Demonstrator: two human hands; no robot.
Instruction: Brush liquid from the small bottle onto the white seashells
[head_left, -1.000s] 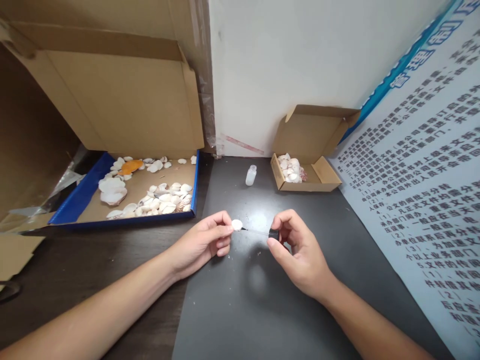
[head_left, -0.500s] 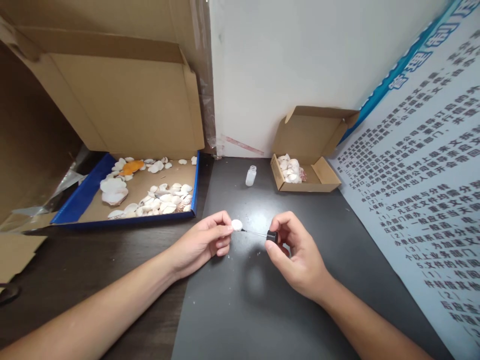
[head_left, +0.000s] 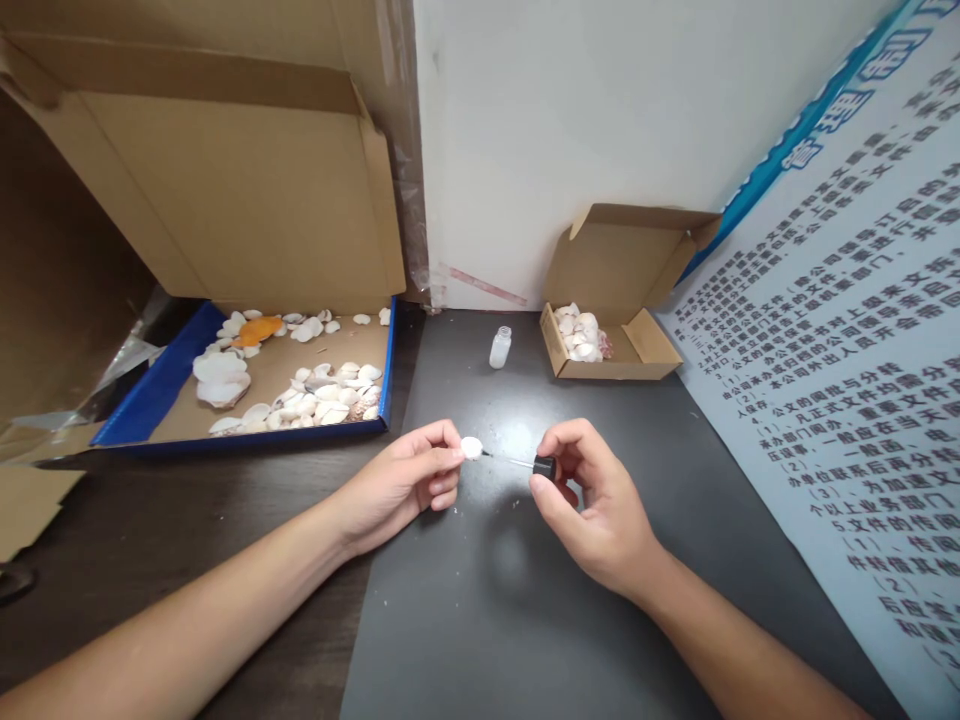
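Observation:
My left hand [head_left: 409, 482] pinches a small white shell [head_left: 472, 447] between thumb and fingers just above the dark table. My right hand [head_left: 592, 500] holds a thin brush by its black cap [head_left: 544, 466]; the fine brush tip touches the shell's right edge. A small open bottle [head_left: 500, 347] of whitish liquid stands behind the hands, near the wall.
A blue-edged cardboard tray [head_left: 172, 385] with several white shells and one orange shell lies at the left under a large open box flap. A small cardboard box [head_left: 645, 345] with several shells sits at the back right. A printed sign [head_left: 847, 400] leans along the right.
The hands have held almost still; the brush cap has shifted slightly left toward the shell. The view has tilted a little.

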